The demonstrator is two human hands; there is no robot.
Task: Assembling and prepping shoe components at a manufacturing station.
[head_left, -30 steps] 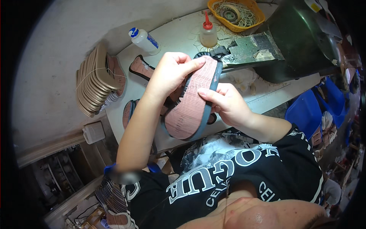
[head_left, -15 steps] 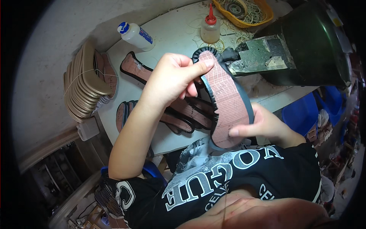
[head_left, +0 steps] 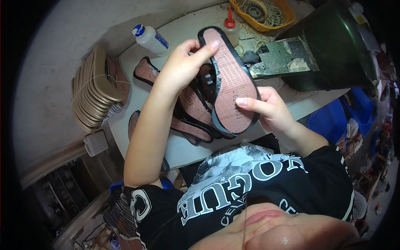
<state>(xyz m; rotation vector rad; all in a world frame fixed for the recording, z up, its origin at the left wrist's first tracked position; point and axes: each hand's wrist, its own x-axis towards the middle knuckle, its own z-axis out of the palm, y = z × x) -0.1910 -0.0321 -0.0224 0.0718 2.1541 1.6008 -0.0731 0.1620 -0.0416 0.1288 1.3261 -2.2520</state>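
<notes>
A person at a workbench [head_left: 183,152] holds a shoe sole [head_left: 230,85] up above it, pinkish-brown face toward the camera, black rim around it. The left hand [head_left: 183,66] grips the sole's upper end at 11 o'clock, thumb and fingers pinched over the tip. The right hand [head_left: 268,110] clasps its lower end at 4 o'clock, index finger laid across the face. Beneath the raised sole, more soles [head_left: 187,118] with black straps lie overlapping on the bench. At 9 o'clock leans a bundle of tan insoles [head_left: 93,89]. At 12 o'clock lie a white bottle with a blue cap [head_left: 151,39], a red-tipped glue bottle [head_left: 230,25] and a yellow tray [head_left: 262,14]; a dark green machine [head_left: 329,50] stands at 2 o'clock
</notes>
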